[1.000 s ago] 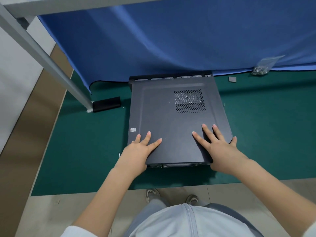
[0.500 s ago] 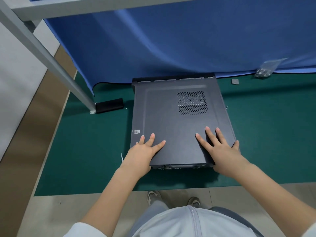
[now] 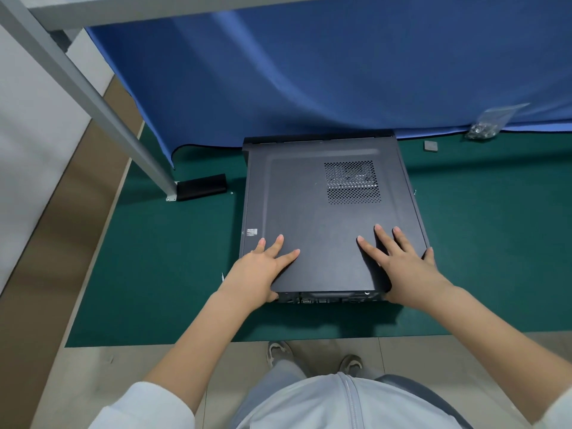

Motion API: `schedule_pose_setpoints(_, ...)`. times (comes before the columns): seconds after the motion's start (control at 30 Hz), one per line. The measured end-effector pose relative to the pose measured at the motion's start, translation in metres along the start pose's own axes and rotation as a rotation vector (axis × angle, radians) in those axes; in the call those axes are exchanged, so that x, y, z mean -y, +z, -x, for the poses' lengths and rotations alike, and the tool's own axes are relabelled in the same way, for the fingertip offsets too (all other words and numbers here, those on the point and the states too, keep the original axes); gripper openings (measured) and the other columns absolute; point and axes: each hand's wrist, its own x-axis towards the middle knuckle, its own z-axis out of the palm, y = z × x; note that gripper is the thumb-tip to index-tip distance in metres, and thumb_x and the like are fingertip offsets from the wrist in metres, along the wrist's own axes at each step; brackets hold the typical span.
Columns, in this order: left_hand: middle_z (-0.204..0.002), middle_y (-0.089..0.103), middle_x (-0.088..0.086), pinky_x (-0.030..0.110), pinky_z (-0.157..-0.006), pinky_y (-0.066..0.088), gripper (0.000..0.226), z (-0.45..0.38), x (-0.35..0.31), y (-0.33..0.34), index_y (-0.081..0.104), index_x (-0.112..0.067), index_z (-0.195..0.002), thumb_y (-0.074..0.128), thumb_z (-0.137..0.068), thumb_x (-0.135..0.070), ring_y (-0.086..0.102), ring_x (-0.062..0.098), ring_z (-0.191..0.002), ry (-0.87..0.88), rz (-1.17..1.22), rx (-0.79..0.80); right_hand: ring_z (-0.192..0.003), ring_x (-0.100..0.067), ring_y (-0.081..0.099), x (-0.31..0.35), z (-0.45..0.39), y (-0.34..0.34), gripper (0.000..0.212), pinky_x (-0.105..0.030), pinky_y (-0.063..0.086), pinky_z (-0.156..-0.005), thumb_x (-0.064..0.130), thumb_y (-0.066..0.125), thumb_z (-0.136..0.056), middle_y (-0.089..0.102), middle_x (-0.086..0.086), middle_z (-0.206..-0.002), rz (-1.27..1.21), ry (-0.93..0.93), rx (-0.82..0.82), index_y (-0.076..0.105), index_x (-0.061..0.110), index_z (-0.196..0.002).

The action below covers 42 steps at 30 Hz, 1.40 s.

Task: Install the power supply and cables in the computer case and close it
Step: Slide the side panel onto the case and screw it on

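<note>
The computer case (image 3: 328, 218) is lying flat on the green mat (image 3: 161, 258), side panel on, vent grille (image 3: 353, 182) facing up. Left hand (image 3: 260, 274) and right hand (image 3: 405, 267) both rest flat on the panel near its front edge, fingers spread and straight, gripping nothing. Bag of screws (image 3: 489, 125) sits well off to the right by the blue cloth (image 3: 309, 72).

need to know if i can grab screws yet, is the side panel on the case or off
On. The side panel lies flat over the case, both the left hand and right hand pressing it near the front edge. Whether it is fully latched, cannot tell.
</note>
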Motion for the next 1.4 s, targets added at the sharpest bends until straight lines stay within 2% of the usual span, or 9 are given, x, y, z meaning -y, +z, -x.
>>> schedule_pose_setpoints(0.17,-0.157,-0.01,-0.009,0.036,-0.12,0.007,0.087,0.023,0.014,0.03,0.026,-0.031,-0.149,0.071,-0.077,-0.048,-0.019,0.008,-0.143,-0.075,0.576,-0.223,-0.142,-0.023,-0.025,-0.016,0.004,0.013,0.118,-0.056,0.002,-0.114,0.049,0.078,-0.069,-0.024,0.005,-0.156,-0.174,0.0,-0.066,-0.01,0.04,-0.148)
schedule_pose_setpoints(0.27,-0.157,-0.011,-0.014,0.029,-0.116,0.016,0.094,0.035,0.019,0.046,0.027,-0.033,-0.148,0.073,-0.068,-0.053,-0.001,0.006,-0.145,-0.266,0.835,-0.312,-0.142,-0.022,-0.024,-0.024,0.01,0.021,0.131,-0.039,-0.001,-0.117,0.057,0.082,-0.058,-0.02,-0.005,-0.157,-0.358,0.079,-0.16,-0.006,0.028,-0.151)
schedule_pose_setpoints(0.37,-0.158,0.001,-0.014,0.028,-0.112,0.024,0.102,0.039,0.015,0.051,0.021,-0.033,-0.15,0.069,-0.064,-0.06,0.017,0.008,-0.143,-0.335,0.863,-0.315,-0.145,-0.019,-0.015,-0.024,0.015,0.027,0.145,-0.035,0.002,-0.116,0.053,0.087,-0.048,-0.017,-0.004,-0.158,-0.512,0.132,-0.254,-0.013,0.025,-0.15)
schedule_pose_setpoints(0.47,-0.157,0.013,-0.015,0.021,-0.111,0.021,0.111,0.038,0.016,0.053,0.015,-0.028,-0.151,0.08,-0.063,-0.049,0.021,0.005,-0.142,-0.365,0.928,-0.325,-0.146,-0.02,-0.009,-0.025,0.018,0.032,0.151,-0.04,0.008,-0.116,0.049,0.09,-0.043,-0.016,-0.003,-0.158,-0.696,0.213,-0.28,-0.015,0.025,-0.149)
schedule_pose_setpoints(0.67,-0.146,0.039,-0.014,0.024,-0.105,0.034,0.114,0.036,0.01,0.058,0.01,-0.03,-0.152,0.085,-0.066,-0.035,0.043,0.009,-0.13,-0.48,1.004,-0.373,-0.146,-0.018,-0.002,-0.029,0.017,0.038,0.149,-0.038,0.013,-0.116,0.05,0.089,-0.046,-0.007,-0.002,-0.159,-0.708,0.218,-0.312,-0.015,0.021,-0.149)
schedule_pose_setpoints(1.0,-0.141,0.048,-0.009,0.037,-0.106,0.041,0.108,0.034,0.005,0.068,0.019,-0.034,-0.15,0.086,-0.065,-0.034,0.053,0.021,-0.122,-0.56,1.044,-0.45,-0.145,-0.025,0.008,-0.028,0.017,0.047,0.126,-0.042,0.023,-0.113,0.055,0.085,-0.053,-0.004,0.001,-0.158,-0.668,0.222,-0.341,0.01,0.023,-0.15)
schedule_pose_setpoints(1.13,-0.139,0.048,-0.012,0.027,-0.107,0.037,0.112,0.034,0.011,0.068,0.025,-0.029,-0.149,0.09,-0.057,-0.031,0.048,0.004,-0.124,-0.551,1.119,-0.436,-0.145,-0.013,0.003,-0.039,0.019,0.047,0.136,-0.03,0.015,-0.114,0.045,0.087,-0.055,-0.003,0.004,-0.159,-0.729,0.158,-0.333,-0.005,0.018,-0.151)
schedule_pose_setpoints(1.27,-0.136,0.05,-0.013,0.016,-0.1,0.034,0.108,0.035,0.012,0.071,0.028,-0.026,-0.148,0.088,-0.059,-0.03,0.047,-0.005,-0.114,-0.57,1.155,-0.446,-0.14,-0.016,0.027,-0.047,0.021,0.051,0.136,-0.03,0.029,-0.108,0.038,0.089,-0.056,0.022,0.005,-0.156,-0.838,0.213,-0.321,-0.006,0.019,-0.151)
schedule_pose_setpoints(1.4,-0.133,0.054,-0.012,0.014,-0.094,0.036,0.102,0.034,0.009,0.076,0.031,-0.028,-0.147,0.087,-0.062,-0.032,0.05,-0.002,-0.115,-0.598,1.142,-0.48,-0.124,-0.026,0.049,-0.048,0.025,0.048,0.126,-0.034,0.045,-0.091,0.051,0.086,-0.056,0.043,0.0,-0.146,-0.66,0.265,-0.343,0.011,0.017,-0.151)
